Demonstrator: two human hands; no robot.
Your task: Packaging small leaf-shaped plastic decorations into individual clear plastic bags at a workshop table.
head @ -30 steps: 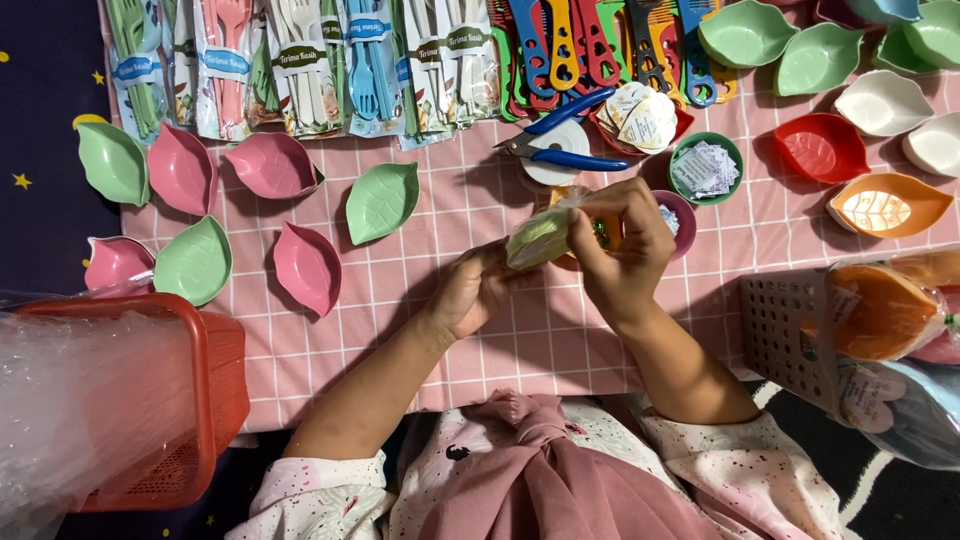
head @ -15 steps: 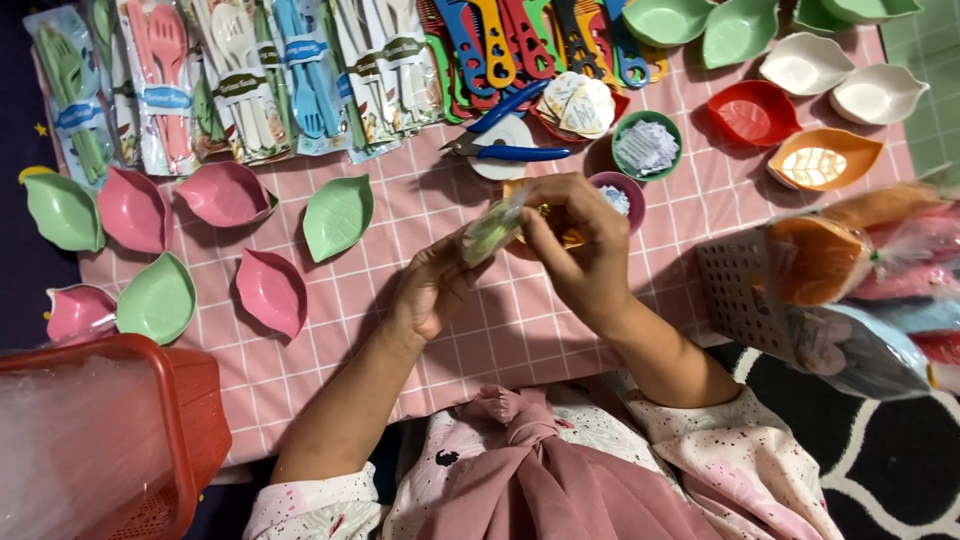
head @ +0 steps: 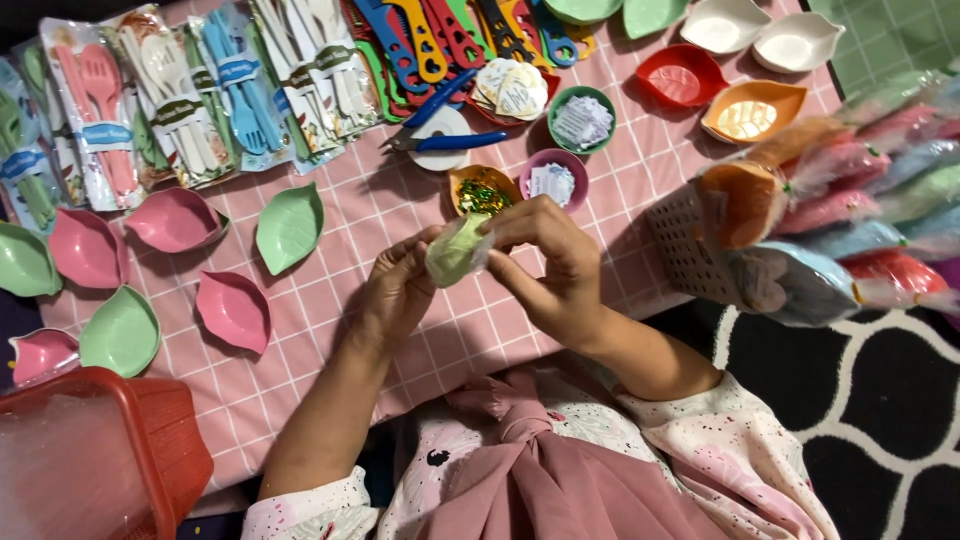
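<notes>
Leaf dishes, bowls and tools, counted around our hands.
Left of our left hand (head: 395,290) we count four pink leaf dishes (head: 232,310) and three green leaf dishes (head: 289,226); beyond our right hand (head: 550,265) sit three small round bowls (head: 583,120), one pair of scissors (head: 445,140), two white dishes (head: 795,42).

A pink cloth (head: 420,330) with a white grid pattern is spread flat over the floor and takes up most of the view. To the right, a black rug (head: 880,400) with white curved lines is seen beside the cloth's edge. In the top right corner, green square floor tiles (head: 890,35) are visible. At the far left edge, a dark fabric strip (head: 10,310) is seen just beside the cloth. No walls or windows are shown. The scene is lit evenly and brightly from above, and only soft short shadows are cast on the cloth.
</notes>
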